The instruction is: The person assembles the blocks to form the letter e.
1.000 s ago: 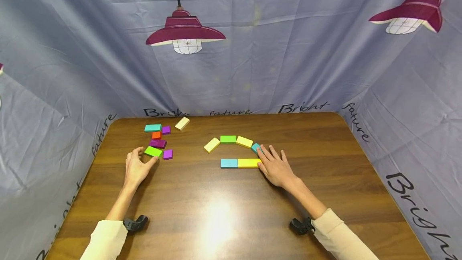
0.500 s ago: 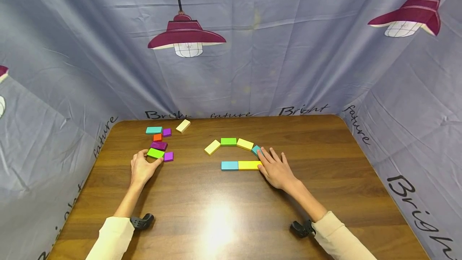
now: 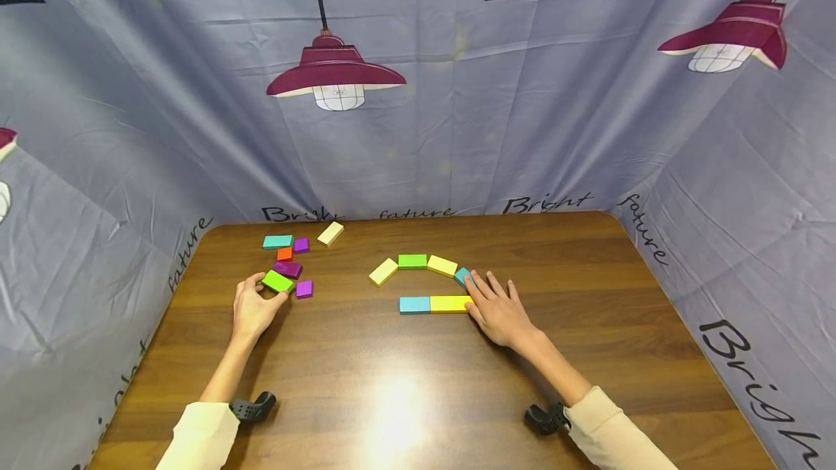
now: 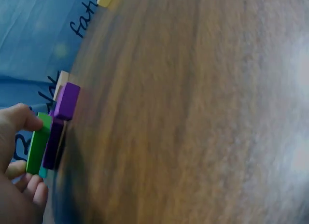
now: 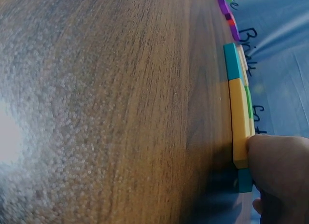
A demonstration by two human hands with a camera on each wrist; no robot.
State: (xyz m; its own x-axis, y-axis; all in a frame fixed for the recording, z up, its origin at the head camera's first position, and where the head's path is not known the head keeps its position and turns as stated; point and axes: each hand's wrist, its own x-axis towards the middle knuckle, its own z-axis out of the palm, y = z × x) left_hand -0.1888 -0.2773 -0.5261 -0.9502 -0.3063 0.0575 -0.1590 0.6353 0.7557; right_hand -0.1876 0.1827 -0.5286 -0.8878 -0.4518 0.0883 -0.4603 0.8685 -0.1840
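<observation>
My left hand (image 3: 252, 309) pinches a bright green block (image 3: 278, 281) by its two ends, thumb against fingers; the left wrist view shows this green block (image 4: 38, 144) between them, a dark purple block behind it. My right hand (image 3: 501, 315) lies with straight fingers on the right end of the arrangement. Its fingers touch a blue block (image 3: 462, 277) and its thumb the yellow block (image 3: 449, 304), which butts against another blue block (image 3: 414, 304) in a straight row. Above that row curve a pale yellow block (image 3: 383, 272), a green block (image 3: 412, 262) and a yellow block (image 3: 442, 265).
Loose blocks lie at the left: a teal block (image 3: 277, 241), a small purple block (image 3: 301, 245), a red block (image 3: 284, 254), a dark purple block (image 3: 287, 269), another purple block (image 3: 304, 289) and a cream block (image 3: 330, 233). A printed curtain (image 3: 431, 129) stands behind the wooden table (image 3: 326, 383).
My left hand has closed its thumb and fingers on the green block and lifted it slightly off the table. The right hand has stayed in place on the arranged blocks.
</observation>
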